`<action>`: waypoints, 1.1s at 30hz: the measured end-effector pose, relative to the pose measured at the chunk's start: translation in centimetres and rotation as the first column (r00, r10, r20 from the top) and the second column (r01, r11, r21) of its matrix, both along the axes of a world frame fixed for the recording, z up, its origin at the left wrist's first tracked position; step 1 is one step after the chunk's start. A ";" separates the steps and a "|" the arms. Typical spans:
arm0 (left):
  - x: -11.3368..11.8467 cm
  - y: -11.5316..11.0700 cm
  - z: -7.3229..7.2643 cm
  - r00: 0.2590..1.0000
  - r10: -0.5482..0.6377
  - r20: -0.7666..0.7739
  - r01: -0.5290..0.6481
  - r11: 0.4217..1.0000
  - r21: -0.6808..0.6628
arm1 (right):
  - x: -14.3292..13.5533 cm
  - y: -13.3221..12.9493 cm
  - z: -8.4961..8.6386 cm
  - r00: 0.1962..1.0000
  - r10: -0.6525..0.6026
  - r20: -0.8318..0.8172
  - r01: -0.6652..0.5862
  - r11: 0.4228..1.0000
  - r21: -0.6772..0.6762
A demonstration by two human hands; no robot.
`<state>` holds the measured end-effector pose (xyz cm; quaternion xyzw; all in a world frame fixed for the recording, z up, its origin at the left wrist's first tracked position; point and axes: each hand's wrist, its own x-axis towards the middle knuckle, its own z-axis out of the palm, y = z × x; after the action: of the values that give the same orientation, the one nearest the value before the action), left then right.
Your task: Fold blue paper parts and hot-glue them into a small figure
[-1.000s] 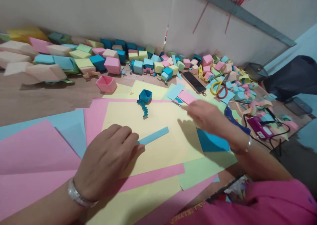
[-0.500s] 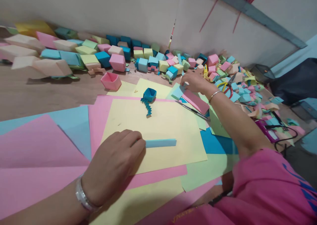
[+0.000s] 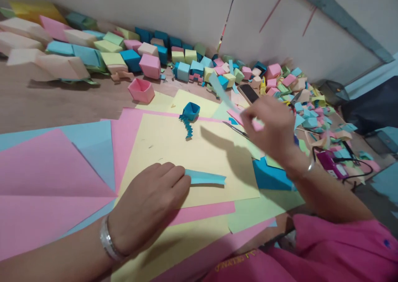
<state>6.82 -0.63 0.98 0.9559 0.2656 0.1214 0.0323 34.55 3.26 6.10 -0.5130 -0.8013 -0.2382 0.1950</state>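
Strip Position Relative to Fingers

Head view: left hand, fingers closed on the folded blue strip, which lies rightward along yellow sheet. Right hand, farther right, pinches pale strip, raised, long axis pointing far-left.

My left hand holds a light-blue strip over the yellow sheet while my right hand holds a paler paper piece raised.
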 end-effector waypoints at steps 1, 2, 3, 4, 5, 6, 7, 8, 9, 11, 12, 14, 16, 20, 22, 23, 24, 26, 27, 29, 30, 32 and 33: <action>0.0 -0.1 -0.1 1.000 -0.012 -0.006 0.013 1.000 0.008 | -1.2 -2.2 -0.7 0.992 0.121 0.018 -0.122 0.992 0.032; 0.0 -0.3 -0.1 1.000 -0.021 -0.005 0.021 1.000 0.022 | -2.3 -4.1 -1.6 0.969 0.244 0.045 -0.246 0.969 0.033; 0.0 -0.4 -0.2 1.000 -0.030 -0.002 0.030 0.999 0.038 | -3.1 -5.7 -2.6 0.933 0.348 0.090 -0.347 0.938 -0.017; -0.1 -0.5 -0.2 0.999 -0.040 0.005 0.039 0.998 0.053 | -3.6 -6.9 -3.4 0.912 0.395 0.108 -0.391 0.919 -0.058; -0.1 -0.6 -0.1 0.999 -0.051 0.014 0.050 0.996 0.070 | -3.9 -7.8 -4.2 0.907 0.408 0.101 -0.399 0.912 -0.098; -0.2 -0.7 -0.1 0.998 -0.060 0.019 0.058 0.995 0.084 | -4.0 -8.4 -4.7 0.909 0.407 0.091 -0.394 0.910 -0.130; -0.3 -0.8 0.0 0.998 -0.065 0.022 0.062 0.994 0.093 | -3.9 -8.7 -4.9 0.913 0.400 0.081 -0.386 0.910 -0.151; -0.4 -0.9 0.1 0.998 -0.065 0.024 0.062 0.993 0.097 | -3.7 -8.9 -5.0 0.916 0.396 0.073 -0.380 0.910 -0.164; -0.5 -0.9 0.1 0.998 -0.064 0.023 0.061 0.994 0.095 | -3.5 -9.1 -4.9 0.915 0.397 0.071 -0.381 0.909 -0.169; -0.6 -1.0 0.2 0.998 -0.063 0.019 0.061 0.996 0.065 | -3.4 -9.3 -4.4 0.907 0.414 0.077 -0.395 0.900 -0.185; -0.6 -1.0 0.1 0.998 -0.065 0.019 0.064 0.997 0.042 | -3.5 -9.5 -4.2 0.902 0.424 0.080 -0.401 0.893 -0.207; -0.6 -1.1 0.0 0.998 -0.069 0.010 0.069 0.998 -0.001 | -3.9 -10.0 -4.0 0.899 0.429 0.088 -0.389 0.875 -0.286; -0.6 -1.3 0.0 0.998 -0.060 -0.015 0.060 0.998 -0.033 | -4.4 -10.5 -4.2 0.904 0.416 0.096 -0.358 0.861 -0.362; -1.3 -1.4 0.8 0.999 -0.013 -0.042 0.008 0.992 -0.129 | -4.7 -10.9 -4.7 0.917 0.389 0.092 -0.325 0.859 -0.395; -1.8 -1.0 1.5 0.998 0.070 -0.009 -0.071 0.987 -0.142 | -4.6 -10.7 -4.8 0.916 0.393 0.085 -0.333 0.859 -0.388; -2.0 -0.6 1.8 0.991 0.136 0.017 -0.133 0.984 -0.122 | -4.5 -10.6 -4.8 0.915 0.396 0.082 -0.338 0.859 -0.384; -2.1 -0.2 2.1 0.980 0.194 0.044 -0.190 0.977 -0.096 | -4.4 -10.6 -4.8 0.914 0.397 0.079 -0.340 0.859 -0.383; -2.2 0.7 2.3 0.959 0.279 0.056 -0.273 0.957 -0.096 | -4.4 -10.4 -4.8 0.915 0.398 0.068 -0.344 0.856 -0.387; -2.0 1.2 2.2 0.959 0.282 0.030 -0.275 0.950 -0.145 | -4.4 -10.4 -4.8 0.915 0.400 0.060 -0.348 0.854 -0.387; -1.7 1.8 1.6 0.971 0.237 0.004 -0.228 0.939 -0.256 | -4.5 -10.3 -4.9 0.914 0.404 0.042 -0.360 0.853 -0.378; -1.5 2.0 1.2 0.976 0.217 -0.018 -0.212 0.928 -0.307 | -4.6 -10.3 -4.9 0.914 0.405 0.035 -0.364 0.854 -0.371; -1.2 2.1 0.5 0.976 0.213 -0.044 -0.214 0.906 -0.366 | -4.6 -10.3 -5.0 0.915 0.403 0.028 -0.367 0.858 -0.358; -1.0 2.1 0.2 0.974 0.223 -0.047 -0.224 0.896 -0.384 | -4.6 -10.3 -5.1 0.916 0.400 0.026 -0.365 0.859 -0.359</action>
<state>5.80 1.45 1.22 0.8940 0.3922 0.0685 0.2058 29.96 -7.01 1.01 -0.3572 -0.9251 -0.0750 0.1044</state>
